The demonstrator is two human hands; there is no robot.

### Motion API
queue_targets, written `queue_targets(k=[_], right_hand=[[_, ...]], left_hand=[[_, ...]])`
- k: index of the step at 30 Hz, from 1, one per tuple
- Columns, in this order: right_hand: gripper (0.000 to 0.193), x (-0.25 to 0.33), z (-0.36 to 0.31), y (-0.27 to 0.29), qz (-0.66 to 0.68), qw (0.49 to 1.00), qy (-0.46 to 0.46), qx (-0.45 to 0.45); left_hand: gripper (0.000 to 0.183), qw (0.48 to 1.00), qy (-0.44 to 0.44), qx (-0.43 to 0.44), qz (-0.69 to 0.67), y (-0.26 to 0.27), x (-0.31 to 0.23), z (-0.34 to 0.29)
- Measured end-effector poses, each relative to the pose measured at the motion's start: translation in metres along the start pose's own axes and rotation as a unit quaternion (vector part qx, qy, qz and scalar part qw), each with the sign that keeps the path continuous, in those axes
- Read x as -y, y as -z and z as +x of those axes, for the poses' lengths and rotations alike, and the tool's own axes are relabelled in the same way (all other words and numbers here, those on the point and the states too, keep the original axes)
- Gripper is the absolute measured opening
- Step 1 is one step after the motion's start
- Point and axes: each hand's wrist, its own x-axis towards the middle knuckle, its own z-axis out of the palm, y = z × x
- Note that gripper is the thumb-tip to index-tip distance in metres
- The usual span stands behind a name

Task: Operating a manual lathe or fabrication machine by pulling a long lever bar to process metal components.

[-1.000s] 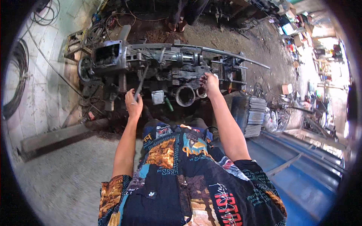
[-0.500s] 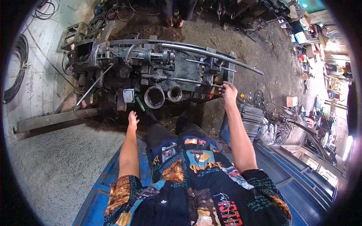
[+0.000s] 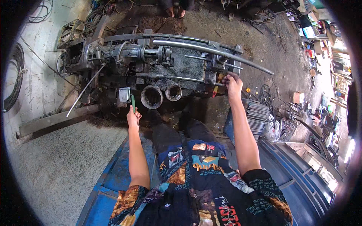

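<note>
A dark, greasy lathe-like machine (image 3: 154, 75) stretches across in front of me. My left hand (image 3: 134, 117) is closed around the lower end of a green lever handle (image 3: 133, 101), just beside a grey switch box (image 3: 124, 95). At the machine's right end, my right hand (image 3: 233, 84) has its fingers curled by the tip of a metal rod (image 3: 188, 79); what they grip is hidden. Close to these fingers hangs a red-and-yellow handle (image 3: 215, 91). One long bright bar (image 3: 211, 51) lies along the machine's top.
Two round metal cans (image 3: 151, 96) sit at the machine's near side. A stack of metal strips (image 3: 258, 115) stands to my right, beyond it cluttered shelves and cables. A slanted rod (image 3: 85, 92) sticks out at left. Another person's feet (image 3: 176, 13) show at the far side.
My left hand has moved forward and closed on the green handle, which now stands more upright. My right hand remains at the machine's right end, its fingers more curled.
</note>
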Motion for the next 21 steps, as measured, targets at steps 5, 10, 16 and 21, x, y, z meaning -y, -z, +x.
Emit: queue_targets(k=[5,10,16,21], right_hand=[[0.019,0.008,0.046,-0.03,0.053,0.98,0.175,-0.074],[0.022,0.008,0.097,-0.046,0.157,0.96,0.229,0.037],[0.022,0.019,0.116,-0.057,0.115,0.969,0.157,0.153],[0.028,0.019,0.114,-0.069,0.069,0.965,0.183,0.176]], left_hand=[[0.059,0.995,-0.027,0.021,0.097,-0.011,-0.049,-0.019],[0.07,0.814,-0.105,-0.107,0.562,-0.029,-0.088,-0.051],[0.045,0.813,-0.396,-0.035,0.424,-0.089,-0.15,-0.06],[0.033,0.813,-0.468,0.015,0.346,-0.156,-0.197,-0.011]])
